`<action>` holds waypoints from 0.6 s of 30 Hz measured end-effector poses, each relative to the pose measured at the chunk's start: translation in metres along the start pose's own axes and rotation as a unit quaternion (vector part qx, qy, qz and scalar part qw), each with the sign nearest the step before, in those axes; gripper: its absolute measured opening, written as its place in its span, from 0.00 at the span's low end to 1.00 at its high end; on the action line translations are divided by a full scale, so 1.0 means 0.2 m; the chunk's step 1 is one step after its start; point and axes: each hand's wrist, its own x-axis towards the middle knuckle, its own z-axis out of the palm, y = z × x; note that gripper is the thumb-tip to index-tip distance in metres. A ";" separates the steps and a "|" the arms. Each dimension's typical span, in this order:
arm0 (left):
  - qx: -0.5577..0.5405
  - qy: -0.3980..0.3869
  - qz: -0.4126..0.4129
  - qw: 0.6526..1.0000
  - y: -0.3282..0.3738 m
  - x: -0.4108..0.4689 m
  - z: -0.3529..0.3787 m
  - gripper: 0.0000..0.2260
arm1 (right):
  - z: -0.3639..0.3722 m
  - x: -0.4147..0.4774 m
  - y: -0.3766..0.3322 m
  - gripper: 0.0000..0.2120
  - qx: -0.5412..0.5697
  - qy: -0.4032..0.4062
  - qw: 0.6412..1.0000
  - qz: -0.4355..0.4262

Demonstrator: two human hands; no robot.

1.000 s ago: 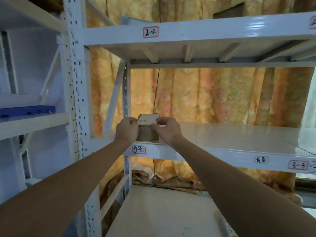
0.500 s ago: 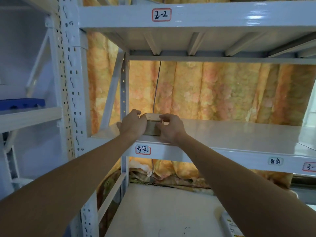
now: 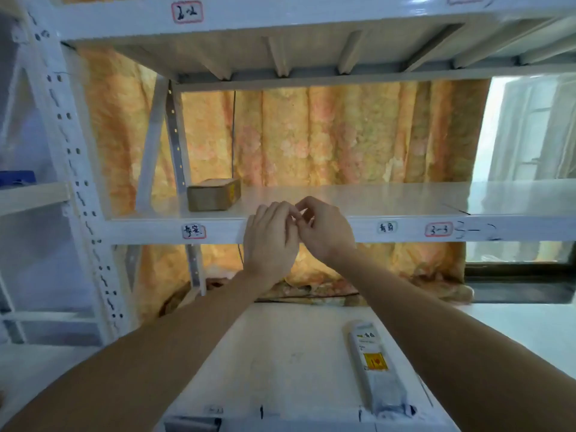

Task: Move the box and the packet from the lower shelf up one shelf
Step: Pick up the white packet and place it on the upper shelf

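A small brown cardboard box [image 3: 213, 194] stands on the middle shelf [image 3: 358, 199] near its left end, free of both hands. A long white packet [image 3: 375, 367] with a yellow label lies on the lower shelf [image 3: 280, 363], toward its front right. My left hand [image 3: 269, 241] and my right hand [image 3: 324, 230] are side by side in front of the middle shelf's front edge, to the right of the box, fingertips touching each other. Both hands hold nothing, fingers loosely curled.
A white metal rack with a perforated upright [image 3: 71, 169] at the left and another shelf [image 3: 311, 23] overhead. An orange flowered curtain [image 3: 343, 135] hangs behind. A neighbouring rack at the left carries a blue object [image 3: 15, 177]. A window [image 3: 530, 169] is at the right.
Both hands let go of the box, which now rests on the middle shelf, and drew back to the right and toward me. The view tilted down, bringing the packet into sight.
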 end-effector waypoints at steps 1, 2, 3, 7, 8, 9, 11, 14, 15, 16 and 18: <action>-0.010 -0.014 0.000 1.000 0.10 -0.06 0.08 0.07 | -0.07 -0.06 0.11 0.05 -0.022 -0.010 1.000 0.011; -0.024 -0.031 -0.004 0.999 0.18 -0.13 0.15 0.06 | -0.14 -0.13 0.22 0.05 -0.044 -0.021 0.999 0.023; -0.035 -0.053 -0.010 0.998 0.24 -0.19 0.22 0.05 | -0.18 -0.19 0.33 0.06 -0.060 -0.032 0.997 0.038; -0.057 -0.171 -0.078 0.981 0.41 -0.49 0.57 0.03 | -0.29 -0.45 0.85 0.09 -0.112 -0.087 0.980 0.140; -0.056 -0.203 -0.137 0.968 0.40 -0.57 0.65 0.03 | -0.28 -0.51 0.96 0.09 -0.122 -0.106 0.972 0.173; -0.049 -0.239 -0.209 0.947 0.39 -0.65 0.75 0.04 | -0.26 -0.56 1.08 0.11 -0.129 -0.128 0.962 0.204; -0.049 -0.305 -0.346 0.886 0.34 -0.80 0.92 0.07 | -0.21 -0.67 1.30 0.15 -0.134 -0.174 0.939 0.265; -0.081 -0.341 -0.478 0.805 0.27 -0.98 1.09 0.17 | -0.11 -0.80 1.54 0.21 -0.131 -0.228 0.901 0.346; -0.086 -0.342 -0.502 0.790 0.26 -1.03 1.14 0.18 | -0.07 -0.83 1.60 0.23 -0.128 -0.246 0.886 0.371; -0.090 -0.345 -0.517 0.778 0.25 -1.07 1.19 0.19 | -0.03 -0.85 1.66 0.25 -0.121 -0.260 0.873 0.395; -0.099 -0.363 -0.526 0.762 0.26 -1.13 1.28 0.19 | 0.04 -0.87 1.74 0.26 -0.097 -0.270 0.857 0.428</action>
